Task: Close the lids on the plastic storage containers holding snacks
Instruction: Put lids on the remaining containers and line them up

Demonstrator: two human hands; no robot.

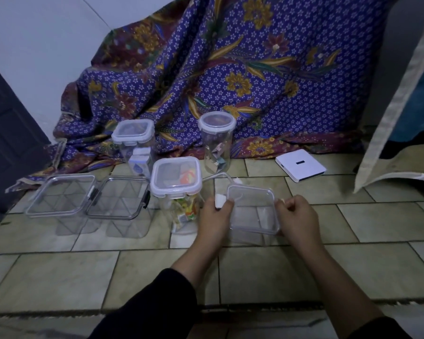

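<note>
On the tiled floor [59,272], both hands work the nearest clear square container [253,216], whose lid [251,194] rests on its rim. The left hand [214,216] pinches the white latch flap [220,200] at the lid's left edge. The right hand [298,214] curls around the opposite flap [282,199], probably so both sides snap down evenly. Just to its left stands a lidded snack container [176,178]; a capped round jar [217,143] stands behind.
</note>
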